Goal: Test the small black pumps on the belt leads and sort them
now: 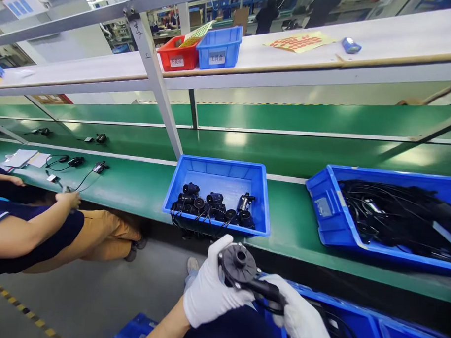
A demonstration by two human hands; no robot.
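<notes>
Both my hands wear white gloves and hold one black pump part (244,270) over my lap. My left hand (208,289) wraps round its round disc end, which has a short central port. My right hand (302,314) grips the dark cylindrical body, with thin black wires trailing off to the right. Just beyond my hands, a blue bin (261,200) on the green bench holds several similar black pump parts with wires.
A second blue bin (325,212) at the right is full of black cables. Another blue bin (390,330) sits by my right knee. A co-worker's arm (31,226) reaches to wired parts (76,161) at the left. Red and blue boxes (200,52) stand on the upper shelf.
</notes>
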